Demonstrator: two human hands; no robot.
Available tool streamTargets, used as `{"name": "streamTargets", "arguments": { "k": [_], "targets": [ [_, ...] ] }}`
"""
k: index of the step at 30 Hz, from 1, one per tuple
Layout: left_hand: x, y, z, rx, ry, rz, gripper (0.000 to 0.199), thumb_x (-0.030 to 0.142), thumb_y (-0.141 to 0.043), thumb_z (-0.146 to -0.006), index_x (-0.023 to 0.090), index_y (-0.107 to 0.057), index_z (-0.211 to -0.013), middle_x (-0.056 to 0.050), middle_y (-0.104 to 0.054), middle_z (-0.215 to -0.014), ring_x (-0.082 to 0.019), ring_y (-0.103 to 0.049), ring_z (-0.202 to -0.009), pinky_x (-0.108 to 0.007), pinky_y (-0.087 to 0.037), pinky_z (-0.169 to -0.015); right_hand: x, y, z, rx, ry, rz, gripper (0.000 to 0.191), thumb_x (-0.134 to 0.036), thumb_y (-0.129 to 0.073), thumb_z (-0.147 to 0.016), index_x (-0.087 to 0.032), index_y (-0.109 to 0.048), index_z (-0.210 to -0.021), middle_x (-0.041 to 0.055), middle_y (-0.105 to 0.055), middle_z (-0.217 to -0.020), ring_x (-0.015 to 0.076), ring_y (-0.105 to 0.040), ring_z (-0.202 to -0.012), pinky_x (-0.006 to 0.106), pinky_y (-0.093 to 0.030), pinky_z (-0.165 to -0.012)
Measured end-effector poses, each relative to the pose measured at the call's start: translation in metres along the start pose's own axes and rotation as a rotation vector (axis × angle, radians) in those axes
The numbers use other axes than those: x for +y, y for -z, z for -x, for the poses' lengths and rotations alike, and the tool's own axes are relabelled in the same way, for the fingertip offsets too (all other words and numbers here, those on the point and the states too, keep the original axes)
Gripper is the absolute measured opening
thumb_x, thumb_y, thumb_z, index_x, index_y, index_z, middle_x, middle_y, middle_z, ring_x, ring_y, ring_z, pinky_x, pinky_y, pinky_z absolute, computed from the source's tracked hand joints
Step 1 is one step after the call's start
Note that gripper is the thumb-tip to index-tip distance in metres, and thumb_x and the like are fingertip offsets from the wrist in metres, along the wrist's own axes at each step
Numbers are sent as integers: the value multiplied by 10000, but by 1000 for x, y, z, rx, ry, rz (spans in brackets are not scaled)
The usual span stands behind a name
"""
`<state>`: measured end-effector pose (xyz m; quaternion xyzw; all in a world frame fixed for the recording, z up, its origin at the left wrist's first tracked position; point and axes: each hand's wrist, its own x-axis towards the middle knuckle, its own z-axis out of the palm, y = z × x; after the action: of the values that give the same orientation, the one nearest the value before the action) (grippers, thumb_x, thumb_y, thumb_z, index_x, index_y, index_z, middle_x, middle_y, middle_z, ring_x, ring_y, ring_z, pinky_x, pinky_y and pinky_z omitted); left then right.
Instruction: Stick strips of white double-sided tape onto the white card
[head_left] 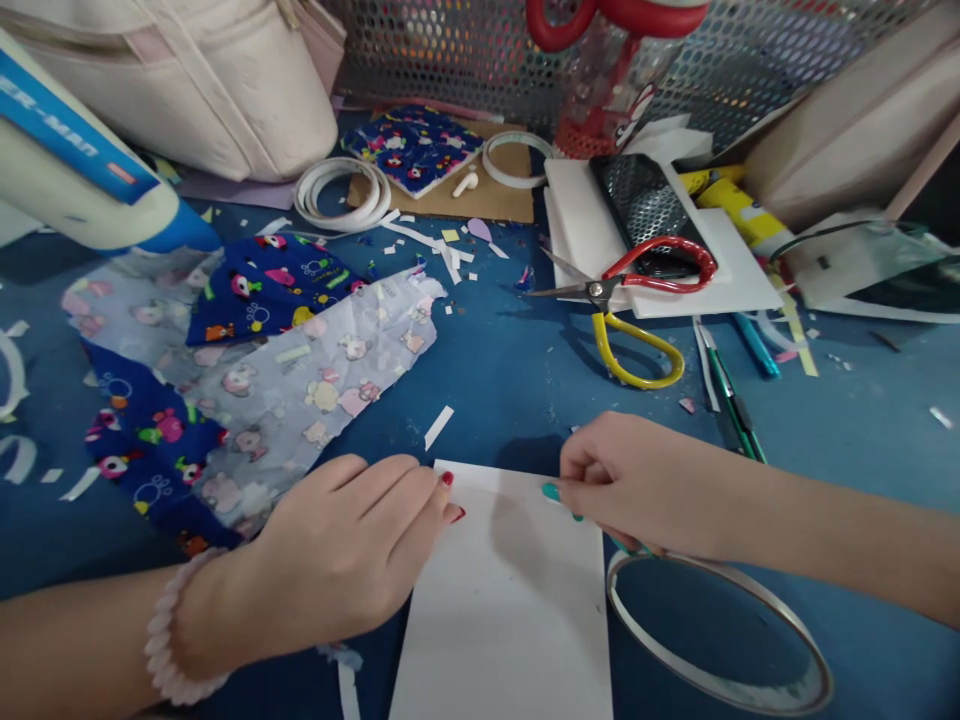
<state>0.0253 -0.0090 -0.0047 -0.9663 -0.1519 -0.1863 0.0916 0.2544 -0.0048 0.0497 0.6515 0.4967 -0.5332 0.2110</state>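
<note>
- White card (502,620) lies flat on the blue table (510,390), near and central in my view, its near end cut off by the frame.
- My left hand (337,550) has its fingers bent and drawn together, with red-nailed tips on the card's far left corner; I cannot tell whether anything is gripped between them.
- My right hand (645,490) has thumb and fingers gathered at the card's far right corner; I cannot tell whether they pinch card or tape.
- Just below my right wrist I see a large tape roll (765,698), right of the card.
- To the left, a crumpled patterned sheet (322,395) shows dark blue faces and a paler side, partly hidden by my left hand.
- Far right of the card, I see scissors (598,291) with their blades apart, one red handle lapping over a white stack (739,265) that carries a black phone (645,210).
- At the far side I make out white tape rolls (341,195) and a patterned piece (416,145) on brown cardboard (517,190).
</note>
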Motion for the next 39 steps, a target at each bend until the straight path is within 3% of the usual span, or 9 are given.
{"name": "streamTargets", "arguments": {
  "k": [9, 16, 22, 28, 34, 39],
  "targets": [
    [-1, -4, 1, 0, -75, 53, 227, 36, -405, -947, 82, -626, -931, -63, -682, -813, -185, -597, -665, -335, -398, -529, 8, -4, -2, 61, 76, 33, 154, -235, -548, -777, -186, -528, -632, -20, -555, -530, 86, -457, -457, 204, -336, -434],
    [-5, -5, -4, -279, -199, 125, 351, 32, -427, -877, 84, -594, -1182, -101, -651, -992, -211, -580, -841, -333, -447, -671, 13, -7, -2, 109, 139, 19, 135, -242, -545, -766, -192, -530, -642, -16, -561, -540, 104, -482, -486, 219, -358, -467],
    [-13, -5, -23, -349, -246, 193, 388, 63, -403, -921, 62, -499, -1298, -98, -634, -1002, -209, -571, -820, -357, -454, -716, 21, -10, -2, 149, 258, -44, 173, -288, -528, -774, -189, -539, -633, -16, -576, -547, 105, -504, -491, 210, -366, -465],
    [-7, -10, -28, -315, -268, 117, 378, 119, -482, -906, 62, -518, -1278, -79, -641, -900, -201, -581, -739, -334, -446, -603, 41, -5, 8, 176, 209, -25, 218, -356, -562, -755, -182, -586, -627, 13, -662, -623, 140, -595, -584, 220, -416, -537],
    [2, -17, -35, -138, -348, 28, 250, 162, -411, -966, 54, -636, -979, -89, -642, -752, -186, -592, -623, -306, -436, -505, 58, -5, 9, 173, 237, -76, 201, -353, -574, -741, -185, -612, -639, 6, -658, -635, 140, -611, -617, 203, -436, -561],
    [3, -18, -35, -182, -297, 60, 267, 156, -380, -972, 56, -616, -1045, -100, -665, -795, -183, -624, -690, -277, -470, -537, 60, -7, 9, 177, 252, -86, 223, -349, -537, -762, -181, -594, -627, 7, -646, -623, 120, -565, -555, 196, -388, -497]
  ]
}}
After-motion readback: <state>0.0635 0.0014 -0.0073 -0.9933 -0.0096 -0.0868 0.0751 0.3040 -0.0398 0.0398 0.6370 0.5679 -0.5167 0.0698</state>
